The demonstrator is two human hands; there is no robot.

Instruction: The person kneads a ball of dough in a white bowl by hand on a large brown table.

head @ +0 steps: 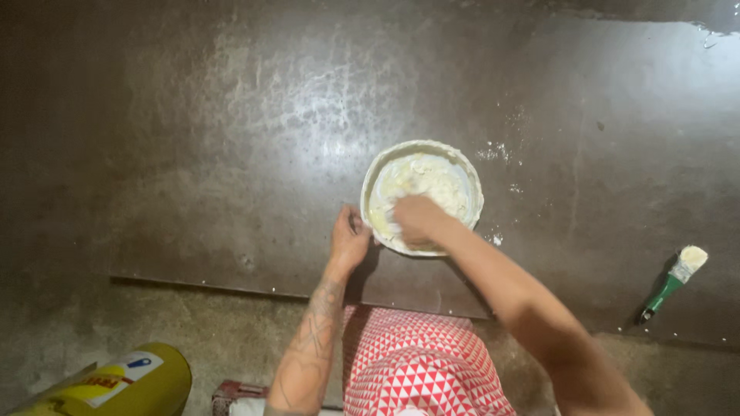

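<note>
Filling almost the whole frame, a dark, worn metal surface (231, 139) shines dully under the light, its near edge running across the lower part of the picture with a rough concrete floor (193, 339) below it. At the bottom centre sits a red cloth with white triangles (416, 370), worn by the person at work. In the lower left corner lies a yellow container (116, 385) with a label.

Just right of centre stands a round white bowl (422, 196) holding a pale, lumpy dough (432, 181). The right hand (416, 219) reaches into the bowl from the lower right, fingers curled down into the dough, its grip closed on the soft mass. The left hand (349, 237), on a tattooed forearm, presses against the bowl's left rim, its grip clasping the rim.

At the right edge a small brush (672, 281) with a green handle and pale bristles lies on the surface, well apart from the bowl. Small white flecks of flour (493, 152) dot the surface just right of the bowl.
</note>
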